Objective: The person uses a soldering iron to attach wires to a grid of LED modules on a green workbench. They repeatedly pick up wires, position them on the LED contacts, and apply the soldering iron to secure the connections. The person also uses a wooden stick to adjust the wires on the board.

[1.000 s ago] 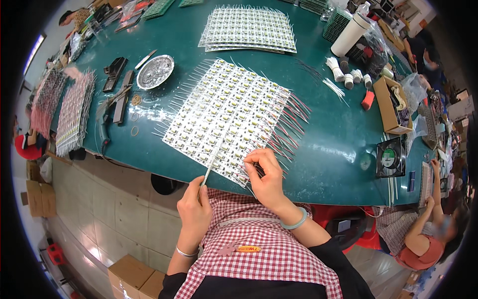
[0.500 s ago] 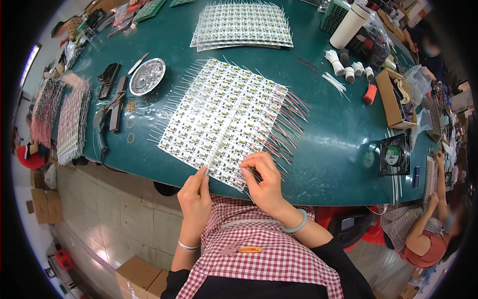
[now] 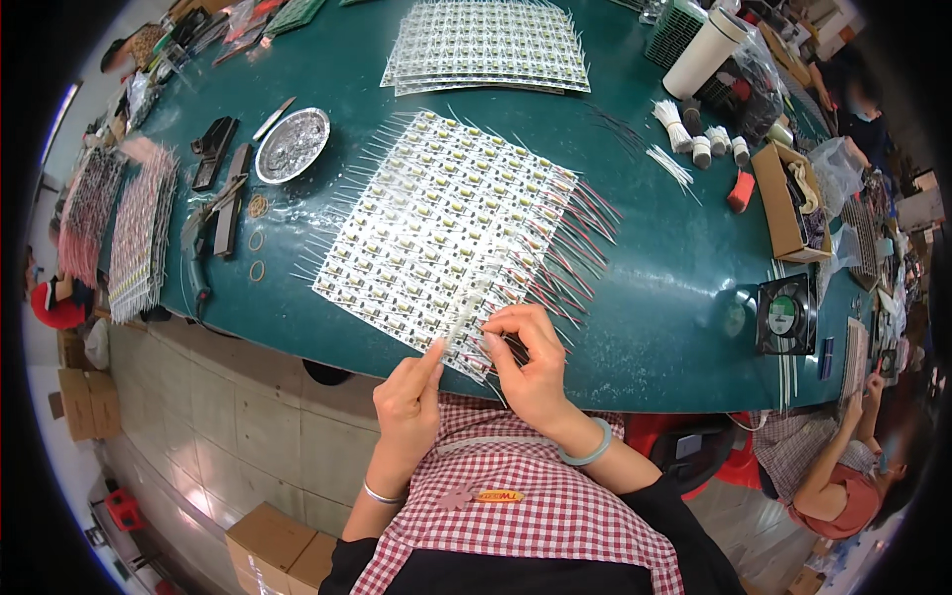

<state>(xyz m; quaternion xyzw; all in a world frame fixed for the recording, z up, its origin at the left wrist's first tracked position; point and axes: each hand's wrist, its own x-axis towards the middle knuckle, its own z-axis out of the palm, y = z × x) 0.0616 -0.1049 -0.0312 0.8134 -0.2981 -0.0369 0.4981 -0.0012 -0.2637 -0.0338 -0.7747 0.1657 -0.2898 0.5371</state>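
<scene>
A white sheet of small circuit boards (image 3: 407,228) lies slanted on the green table in front of me, dotted with yellowish components. Pale wires fringe its left side, and red and white wires (image 3: 580,233) its right. A narrow pale strip (image 3: 478,288) runs up across the sheet from my left fingertips. My left hand (image 3: 409,397) is at the near edge, index finger stretched along the strip's end and other fingers curled. To its right, my right hand (image 3: 531,357) is closed in a pinch over the sheet's near right part. What it pinches is too small to name.
More board sheets (image 3: 486,50) are stacked at the far side. Left are a metal bowl (image 3: 293,146), a soldering iron (image 3: 196,268), rubber bands (image 3: 258,238) and wired panels (image 3: 142,233). Right are wire bundles (image 3: 672,127), a cardboard box (image 3: 783,203), a fan (image 3: 785,312) and a co-worker (image 3: 843,476).
My left hand has moved right along the near edge, closer to my right hand, and the pale strip has shifted right with it. My right hand stays in nearly the same place, still pinched.
</scene>
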